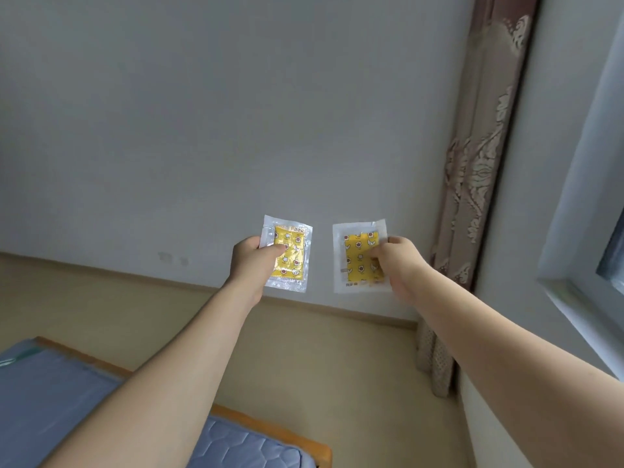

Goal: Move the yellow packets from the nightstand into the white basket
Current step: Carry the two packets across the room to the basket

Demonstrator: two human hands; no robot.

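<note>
Both my arms are stretched out in front of me, each hand holding up a yellow packet against the grey wall. My left hand [251,263] grips one yellow packet [293,256] by its left edge; it is yellow with small printed figures inside a clear wrapper. My right hand [398,261] pinches a second yellow packet [358,261] of the same kind by its right side. The two packets hang side by side, a small gap between them. No nightstand and no white basket are in view.
A bed with a blue quilted mattress [50,393] and a wooden frame [277,430] fills the lower left. Beige floor [337,359] runs to the wall. A patterned brown curtain [479,170] hangs at the right beside a window frame [580,298].
</note>
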